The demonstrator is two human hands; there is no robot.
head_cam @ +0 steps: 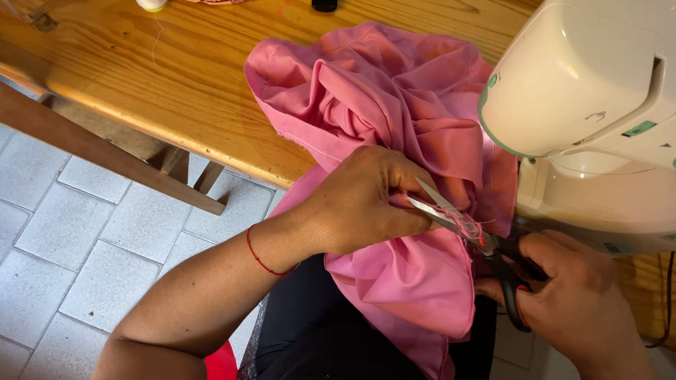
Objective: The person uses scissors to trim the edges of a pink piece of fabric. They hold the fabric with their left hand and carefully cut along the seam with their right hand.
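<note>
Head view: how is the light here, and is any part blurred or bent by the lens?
Head view: soft daylight, a mild glare on the white sewing machine and the varnished table; the left hand, the right hand, the scissors and the pink fabric are sharp; the table edge curves slightly, a wide-lens effect.

There is one view. The camera sits on the person's head and looks almost straight down, close to the two hands. It sees the edge of the long yellow wooden table [155,73], the grey square floor tiles [21,254] below, and the person's lap.
</note>
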